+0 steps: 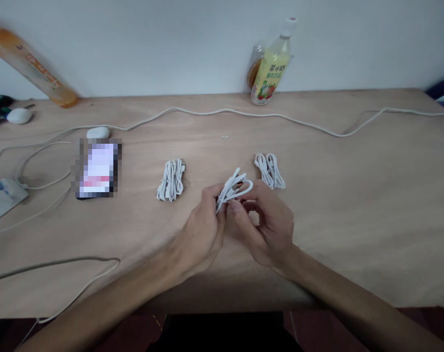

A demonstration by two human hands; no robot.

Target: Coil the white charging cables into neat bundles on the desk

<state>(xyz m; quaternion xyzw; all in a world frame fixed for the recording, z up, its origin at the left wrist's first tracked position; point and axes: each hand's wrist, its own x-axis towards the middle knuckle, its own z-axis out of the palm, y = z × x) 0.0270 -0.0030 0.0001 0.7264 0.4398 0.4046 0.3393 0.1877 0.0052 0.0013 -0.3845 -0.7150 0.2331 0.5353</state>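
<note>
A coiled white cable (233, 187) is held up between my two hands, over the middle of the table near its front. My left hand (206, 217) is closed round the coil's lower left side. From the right, my right hand (267, 215) pinches at the middle and right loops, its thumb and forefinger close together. Whether a tie goes round the coil I cannot make out. Bundled white cables (171, 180) lie on the table to the left of my hands. Just beyond my right hand lies another white cable bundle (269, 171), partly folded in two loops.
A phone (99, 168) with a blurred-out screen and a white earbud case (97, 133) lie at left. A long white cord (225, 111) crosses the back. A yellow-labelled bottle (272, 68) and an orange drink bottle (34, 68) stand by the wall. Loose cord (112, 266) lies front left.
</note>
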